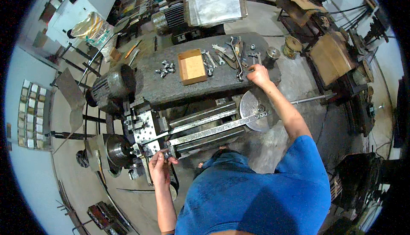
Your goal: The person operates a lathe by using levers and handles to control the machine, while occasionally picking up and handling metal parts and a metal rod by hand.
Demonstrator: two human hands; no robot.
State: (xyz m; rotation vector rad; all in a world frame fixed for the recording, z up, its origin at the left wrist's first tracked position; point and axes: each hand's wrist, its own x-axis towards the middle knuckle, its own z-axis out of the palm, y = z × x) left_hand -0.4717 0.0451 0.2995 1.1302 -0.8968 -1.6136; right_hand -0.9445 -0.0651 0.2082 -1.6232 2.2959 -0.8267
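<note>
Wrench [254,59] at two o'clock, your right hand [259,75] curled at its near end, can't tell if gripped; left hand [159,165], seven o'clock, pinches a small metal bit [167,154].

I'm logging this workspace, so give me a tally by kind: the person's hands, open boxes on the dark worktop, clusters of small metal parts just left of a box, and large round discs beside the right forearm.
Hands (left hand, right hand): 2
Open box: 1
Cluster of small metal parts: 1
Large round disc: 1
Total: 5
</note>
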